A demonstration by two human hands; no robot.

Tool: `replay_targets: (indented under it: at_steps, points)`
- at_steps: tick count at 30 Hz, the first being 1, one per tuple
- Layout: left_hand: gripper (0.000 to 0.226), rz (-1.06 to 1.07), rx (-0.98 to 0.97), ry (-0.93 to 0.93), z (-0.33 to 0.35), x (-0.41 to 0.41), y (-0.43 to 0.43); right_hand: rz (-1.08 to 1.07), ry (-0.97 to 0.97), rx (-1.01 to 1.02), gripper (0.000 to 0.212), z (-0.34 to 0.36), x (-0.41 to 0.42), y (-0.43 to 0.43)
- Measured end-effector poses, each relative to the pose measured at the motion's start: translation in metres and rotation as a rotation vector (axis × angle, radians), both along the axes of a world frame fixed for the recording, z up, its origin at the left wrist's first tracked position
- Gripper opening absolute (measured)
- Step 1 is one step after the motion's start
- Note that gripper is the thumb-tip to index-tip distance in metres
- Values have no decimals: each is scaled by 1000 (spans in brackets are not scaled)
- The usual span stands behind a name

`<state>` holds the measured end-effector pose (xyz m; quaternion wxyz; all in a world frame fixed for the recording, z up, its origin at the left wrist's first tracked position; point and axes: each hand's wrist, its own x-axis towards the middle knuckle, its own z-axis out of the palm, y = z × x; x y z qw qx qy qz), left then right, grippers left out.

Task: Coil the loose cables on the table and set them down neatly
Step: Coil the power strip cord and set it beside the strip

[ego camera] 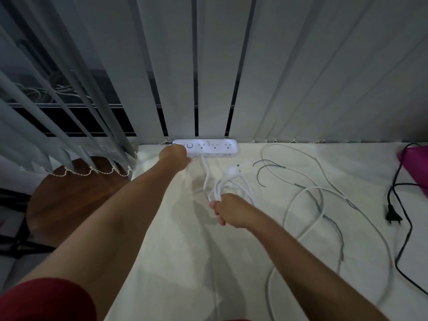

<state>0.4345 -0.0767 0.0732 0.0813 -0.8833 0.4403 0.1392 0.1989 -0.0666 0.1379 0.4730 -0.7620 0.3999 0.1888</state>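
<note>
A white power strip [213, 148] lies at the far edge of the white table [185, 262], against the blinds. My left hand [174, 156] grips its left end. Its white cord runs down to a bundle of loops [222, 186] with a white plug [232, 170] on top. My right hand [229, 210] is closed around the bundle's lower end. A long thin white cable [308, 205] sprawls loose to the right, with dark bare wire ends [266, 165]. A black cable with a plug [393, 215] lies at the far right.
Vertical grey blinds [208, 77] hang along the table's far edge. A round brown stool [69, 200] stands left of the table. A magenta object [414, 163] sits at the right edge, over the black cable.
</note>
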Motion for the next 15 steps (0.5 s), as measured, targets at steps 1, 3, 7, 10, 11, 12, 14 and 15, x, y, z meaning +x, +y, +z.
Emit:
replay_targets:
  at_steps: [1, 3, 7, 10, 11, 12, 14, 15]
  points:
    - [43, 1, 4, 11, 0, 3, 0, -26, 17, -56, 37, -15, 8, 3]
    - [45, 8, -3, 36, -1, 8, -1, -50, 61, -155, 36, -43, 24, 8]
    - [47, 12, -37, 69, -3, 16, -3, 96, 140, -323, 31, -67, 49, 17]
    - [49, -2, -20, 78, 0, 19, -5, 38, 49, -300, 41, -69, 57, 17]
    - [49, -16, 3, 76, 1, 18, -5, -78, -29, -207, 42, -64, 58, 14]
    - [47, -39, 23, 67, 1, 17, -6, -252, -133, -57, 41, -57, 58, 9]
    - [38, -98, 37, 33, 0, 9, -4, -687, -401, 364, 37, -43, 54, -6]
    - [33, -122, 36, 14, -3, 4, -1, -863, -550, 617, 36, -34, 49, -17]
